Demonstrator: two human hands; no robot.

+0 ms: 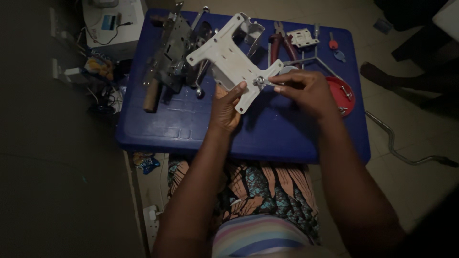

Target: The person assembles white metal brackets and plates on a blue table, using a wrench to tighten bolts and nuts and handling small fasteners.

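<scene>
Bracket: a white metal mounting plate with cut-out arms, held tilted above the blue table, near its middle.
Left hand: closed on the plate's lower edge, thumb up against its face, apparently to steady it and turn the corner toward the other hand.
Right hand: fingertips pinched on a small silvery bolt at the plate's lower right corner; a pinch suits so small a part.
Left of the plate: a grey metal assembly with a wooden handle, lying on the table.
Behind the plate: red-handled pliers and a small white fitting, within reach.
Right of the plate: a red dish holding loose screws, probably to keep them together.
Off the table, far left of the plate: a white box with cables.
</scene>
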